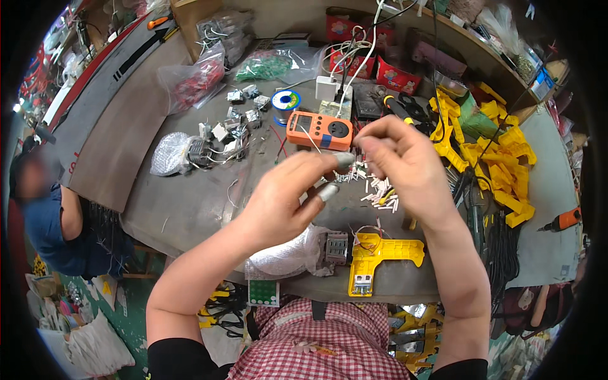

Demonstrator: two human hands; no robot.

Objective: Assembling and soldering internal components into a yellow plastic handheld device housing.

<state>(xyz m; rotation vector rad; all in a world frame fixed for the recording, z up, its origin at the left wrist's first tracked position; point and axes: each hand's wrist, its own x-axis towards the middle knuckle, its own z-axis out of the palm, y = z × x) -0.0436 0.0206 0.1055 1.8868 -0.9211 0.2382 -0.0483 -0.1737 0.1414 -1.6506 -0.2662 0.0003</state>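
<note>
My left hand (pixel 288 196) hovers over the middle of the bench, fingers curled, with pale finger covers on the thumb and a fingertip. A thin white wire (pixel 309 137) rises just behind its fingers; whether they grip it is unclear. Opposite, my right hand (pixel 408 168) is closed in a pinch, slightly blurred, and whatever it holds is too small to make out. Beneath both hands lie several short white tubes (pixel 383 190). Nearest me, a yellow gun-shaped housing half (pixel 380 250) lies open with thin wires and a metal part, beside a grey block (pixel 337 247) and bubble wrap (pixel 288 256).
An orange meter (pixel 320 131) and a solder spool (pixel 285 106) stand beyond my hands. Yellow housings (pixel 506 164) pile up at right, near black cables (pixel 503 253). Small metal modules (pixel 234 130) and bagged red parts (pixel 196 82) lie at left. A person (pixel 47 209) sits far left.
</note>
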